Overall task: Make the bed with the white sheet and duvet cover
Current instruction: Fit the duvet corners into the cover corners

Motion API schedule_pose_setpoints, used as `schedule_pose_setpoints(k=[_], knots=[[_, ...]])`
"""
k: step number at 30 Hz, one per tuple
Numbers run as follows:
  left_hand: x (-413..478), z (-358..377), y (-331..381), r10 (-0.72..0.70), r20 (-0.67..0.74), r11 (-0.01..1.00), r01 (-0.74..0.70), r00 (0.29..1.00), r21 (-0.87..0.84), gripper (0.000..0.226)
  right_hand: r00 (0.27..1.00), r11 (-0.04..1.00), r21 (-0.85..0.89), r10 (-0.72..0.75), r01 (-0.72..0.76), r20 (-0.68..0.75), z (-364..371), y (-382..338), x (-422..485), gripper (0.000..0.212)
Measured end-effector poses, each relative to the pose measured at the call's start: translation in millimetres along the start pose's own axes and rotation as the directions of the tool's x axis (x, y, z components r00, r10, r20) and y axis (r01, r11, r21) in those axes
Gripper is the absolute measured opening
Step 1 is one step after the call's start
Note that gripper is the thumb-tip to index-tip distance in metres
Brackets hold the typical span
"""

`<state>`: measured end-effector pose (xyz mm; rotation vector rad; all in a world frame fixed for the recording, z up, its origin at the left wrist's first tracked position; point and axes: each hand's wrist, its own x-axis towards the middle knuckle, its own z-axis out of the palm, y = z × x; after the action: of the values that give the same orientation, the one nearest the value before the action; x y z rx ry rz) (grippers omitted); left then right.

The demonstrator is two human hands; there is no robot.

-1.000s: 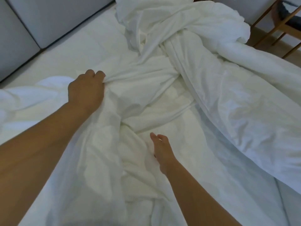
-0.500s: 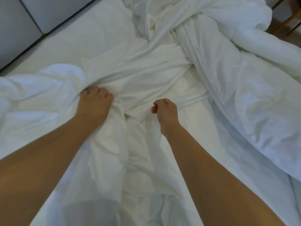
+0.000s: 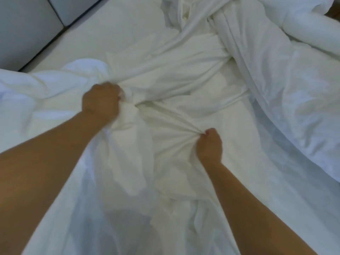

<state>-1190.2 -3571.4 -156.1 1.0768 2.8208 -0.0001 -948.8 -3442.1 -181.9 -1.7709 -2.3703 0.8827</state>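
Observation:
A crumpled white sheet [image 3: 173, 76] lies across the middle of the bed. My left hand [image 3: 101, 101] is clenched on a bunch of this sheet at centre left. My right hand [image 3: 208, 144] pinches a fold of the same sheet lower and to the right, with creases fanning out from its fingers. A thick white duvet [image 3: 287, 74] is heaped along the right side and twisted at the top. The bare mattress [image 3: 114, 28] shows at the upper left.
A grey padded headboard [image 3: 27, 23] runs along the upper left beside the mattress edge. More bunched white bedding [image 3: 36, 85] lies at the left. Sheet fabric hangs down toward me at the bottom of the view.
My right hand reached forward, closed on a fold of the sheet and pulled it back toward me. My left hand drew its bunch of sheet nearer too. The view has tilted down.

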Motion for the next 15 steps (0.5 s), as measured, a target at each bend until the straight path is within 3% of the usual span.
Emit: schedule_pose_setpoints(k=[3,6,8,9,11,13,14,15], knots=[[12,-25,-22,-0.067,-0.094,0.997,0.063,0.993,-0.041,0.026,0.976,0.976,0.044,0.216,-0.215,-0.023,-22,29,7,0.022],[10,-29,-21,-0.041,-0.106,0.998,0.034,0.994,-0.061,0.026,0.985,0.984,0.043,0.171,-0.170,-0.002,-28,32,-1,0.020],[3,-25,-18,-0.171,-0.115,0.960,0.139,0.979,-0.244,0.026,0.987,0.982,0.114,0.156,-0.150,-0.037,-32,29,-4,0.018],[3,-25,-17,-0.295,-0.101,0.890,0.235,0.950,-0.391,0.025,0.979,0.964,0.200,0.192,-0.176,-0.063,-34,27,-2,0.017],[5,-30,-14,-0.540,0.070,0.595,0.439,0.839,-0.674,0.025,0.936,0.835,0.466,0.350,-0.294,-0.037,-41,23,2,0.016],[10,-36,-7,-0.613,0.255,0.308,0.523,0.748,-0.794,0.037,0.880,0.653,0.640,0.469,-0.405,0.078,-44,21,5,0.026],[11,-39,-2,-0.620,0.282,0.263,0.532,0.733,-0.805,0.042,0.867,0.621,0.652,0.485,-0.436,0.117,-44,19,5,0.029],[9,-42,5,-0.615,0.253,0.304,0.521,0.746,-0.797,0.044,0.864,0.623,0.645,0.488,-0.443,0.123,-43,17,4,0.029]])
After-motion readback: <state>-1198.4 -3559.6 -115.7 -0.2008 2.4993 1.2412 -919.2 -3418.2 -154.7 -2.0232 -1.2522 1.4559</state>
